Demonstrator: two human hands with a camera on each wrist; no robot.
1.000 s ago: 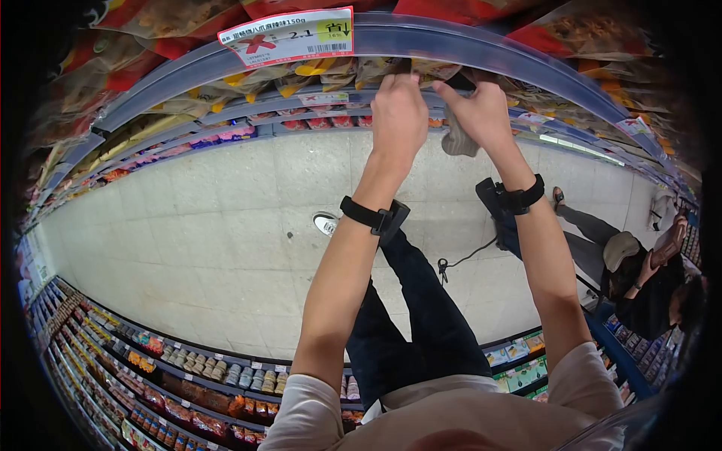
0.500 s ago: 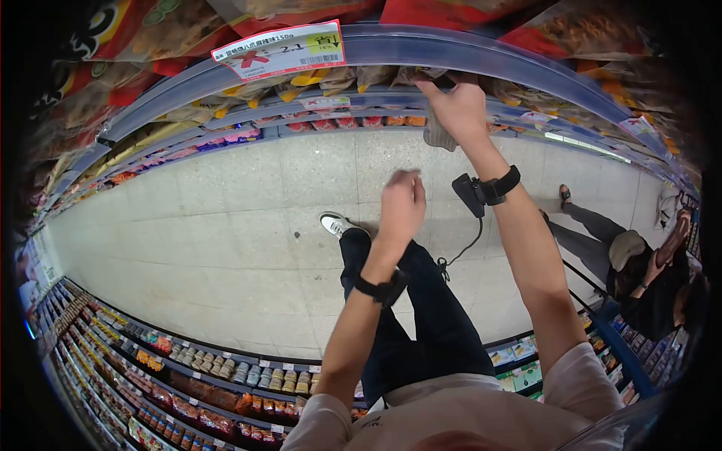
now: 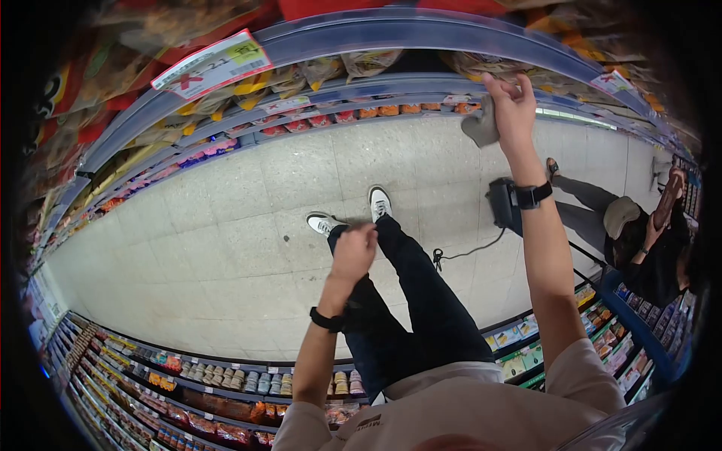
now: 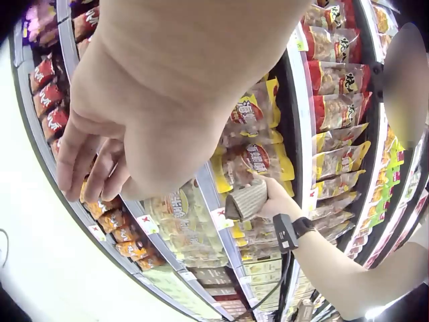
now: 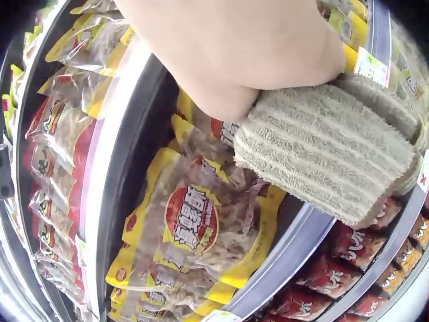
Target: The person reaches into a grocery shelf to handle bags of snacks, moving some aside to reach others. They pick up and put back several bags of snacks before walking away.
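Observation:
A grey ribbed cloth (image 3: 481, 126) hangs from my right hand (image 3: 515, 120), which grips it at the front of the upper shelves. The right wrist view shows the folded cloth (image 5: 328, 151) under the hand (image 5: 248, 54), beside yellow-edged snack packets (image 5: 191, 221) on a shelf; the fingertips are hidden there. My left hand (image 3: 353, 254) is lower, over the legs, holding nothing. Its fingers hang loosely bent in the left wrist view, where the hand (image 4: 147, 114) looks large before the shelves.
A shelf edge with a price label (image 3: 214, 66) crosses the top of the head view. Another person (image 3: 650, 252) stands at the right, near a blue bar (image 3: 639, 323). More stocked shelves (image 3: 226, 376) line the bottom. A cable (image 3: 474, 249) hangs near my right wrist.
My left hand has come away from the shelf and down toward the body. The right hand, with the cloth, has moved right along the shelf. Both shoes now show.

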